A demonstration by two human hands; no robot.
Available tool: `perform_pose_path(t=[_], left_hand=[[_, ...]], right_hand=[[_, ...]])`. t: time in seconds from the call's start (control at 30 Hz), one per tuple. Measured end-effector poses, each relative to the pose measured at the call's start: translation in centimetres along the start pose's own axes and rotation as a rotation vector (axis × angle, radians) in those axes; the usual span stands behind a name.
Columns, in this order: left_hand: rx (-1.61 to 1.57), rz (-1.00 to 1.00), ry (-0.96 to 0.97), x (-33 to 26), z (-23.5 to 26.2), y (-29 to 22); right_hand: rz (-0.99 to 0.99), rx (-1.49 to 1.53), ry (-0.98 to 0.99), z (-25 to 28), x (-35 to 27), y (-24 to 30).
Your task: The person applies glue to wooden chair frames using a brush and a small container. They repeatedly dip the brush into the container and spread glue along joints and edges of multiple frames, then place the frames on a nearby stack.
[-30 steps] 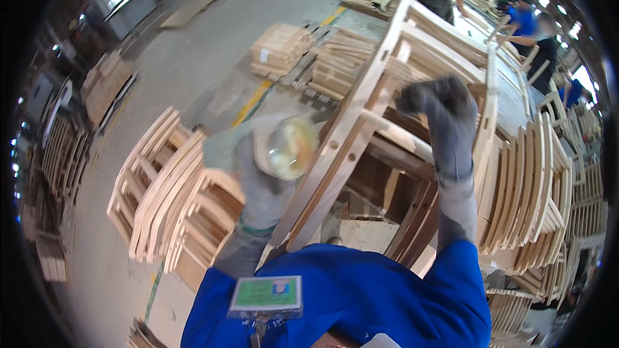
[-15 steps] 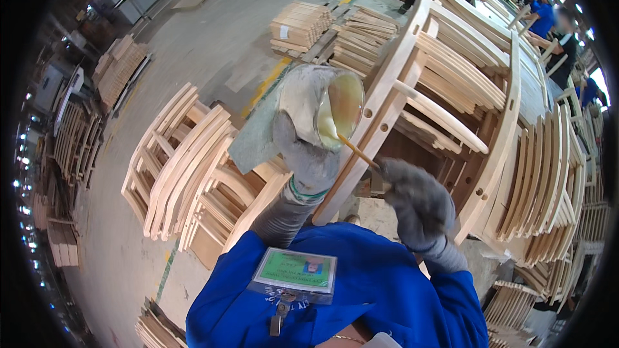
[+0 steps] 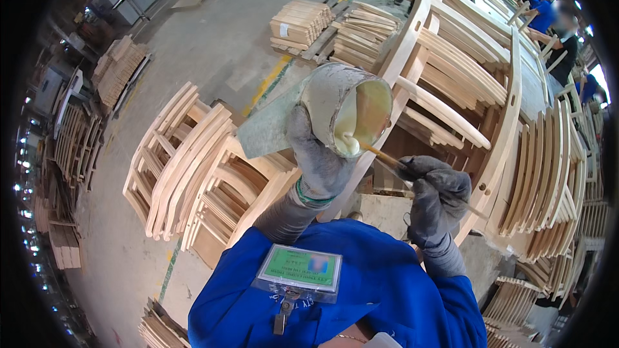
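Observation:
My left hand (image 3: 320, 158), in a grey glove, is closed around a round, whitish-crusted cup (image 3: 325, 93). The cup tips with its mouth toward the right, and creamy pale liquid (image 3: 348, 144) sits along its lower lip. Between the fingers of my gloved right hand (image 3: 435, 196) is a thin wooden stick (image 3: 385, 157), its tip at the cup's rim by the liquid. Just beyond both hands lies a pale wooden frame (image 3: 509, 125) with holes in its rails. Curved wooden slats (image 3: 461, 64) are heaped inside or on it.
Curved chair parts (image 3: 187, 167) are piled at my left, and more curved slats (image 3: 538, 174) stand at my right. Stacked wood pieces (image 3: 300, 22) rest on the floor ahead, beside a yellow line (image 3: 267, 84). Other people (image 3: 545, 16) stand at the far right.
The cup and my left hand have moved a little to the right and nearer. My right hand has shifted right with the stick, and its fingers show more plainly.

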State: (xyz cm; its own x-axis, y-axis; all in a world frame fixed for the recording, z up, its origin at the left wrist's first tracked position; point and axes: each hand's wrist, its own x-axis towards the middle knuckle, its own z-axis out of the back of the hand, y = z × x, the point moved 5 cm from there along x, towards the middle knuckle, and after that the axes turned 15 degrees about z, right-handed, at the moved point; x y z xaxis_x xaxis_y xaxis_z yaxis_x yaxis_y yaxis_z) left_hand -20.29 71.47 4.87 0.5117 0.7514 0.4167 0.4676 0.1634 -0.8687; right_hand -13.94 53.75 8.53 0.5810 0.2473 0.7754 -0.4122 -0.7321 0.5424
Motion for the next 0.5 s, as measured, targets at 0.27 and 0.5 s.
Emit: perform_pose_path(t=[0.27,0.5], left_hand=[[0.3,-0.188,-0.106,-0.6,-0.9,2.2],[0.381,-0.03,-0.092,0.3,1.5,2.4]], right_hand=[[-0.084,-0.277,0.003,1.2,0.1,1.0],[-0.078,-0.348,-0.375,12.3,8.8,2.6]])
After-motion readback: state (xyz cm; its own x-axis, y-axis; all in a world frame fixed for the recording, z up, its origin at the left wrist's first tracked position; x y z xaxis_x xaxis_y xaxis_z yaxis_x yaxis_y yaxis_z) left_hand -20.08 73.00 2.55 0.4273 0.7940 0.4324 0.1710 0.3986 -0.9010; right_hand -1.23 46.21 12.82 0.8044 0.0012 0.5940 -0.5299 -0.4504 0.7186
